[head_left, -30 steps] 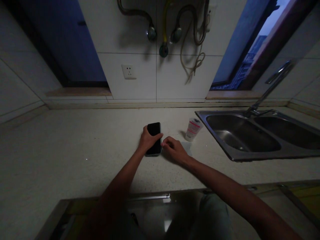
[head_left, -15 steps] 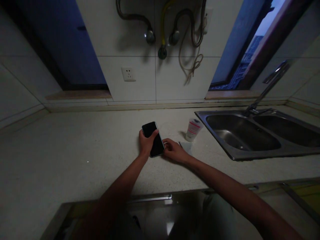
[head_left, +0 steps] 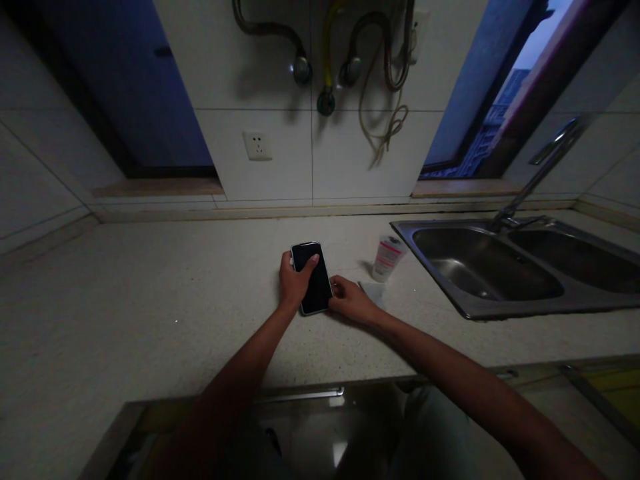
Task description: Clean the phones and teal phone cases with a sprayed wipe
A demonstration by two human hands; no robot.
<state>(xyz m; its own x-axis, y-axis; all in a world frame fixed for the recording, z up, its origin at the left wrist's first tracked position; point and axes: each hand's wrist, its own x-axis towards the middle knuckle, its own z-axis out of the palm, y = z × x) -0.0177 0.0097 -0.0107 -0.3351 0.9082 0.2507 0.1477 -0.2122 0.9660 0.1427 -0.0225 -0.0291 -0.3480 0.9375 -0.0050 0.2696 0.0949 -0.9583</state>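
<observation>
A dark-screened smartphone (head_left: 317, 288) with a pale edge is held over the counter, its screen facing up. My left hand (head_left: 294, 281) is closed around its left side, the thumb lying across the screen. At the phone's lower right edge, my right hand (head_left: 351, 301) has its fingers curled in and touching it; the fingertips are partly hidden. Just beyond the right hand lies a flat greyish piece (head_left: 373, 291), perhaps cloth or paper. Behind that stands a translucent plastic cup (head_left: 388, 259) with pink print.
The pale speckled countertop (head_left: 200, 287) runs below a tiled wall. On the right is a steel double sink (head_left: 465, 311) with a tall faucet (head_left: 540, 175). A wall socket (head_left: 257, 146) and hanging hoses (head_left: 273, 30) are on the wall. A drawer handle (head_left: 305, 396) lies under the counter's front edge.
The phone has turned to stand more upright in view, its top end shifting to the right. Both hands keep their hold, with only slight shifts.
</observation>
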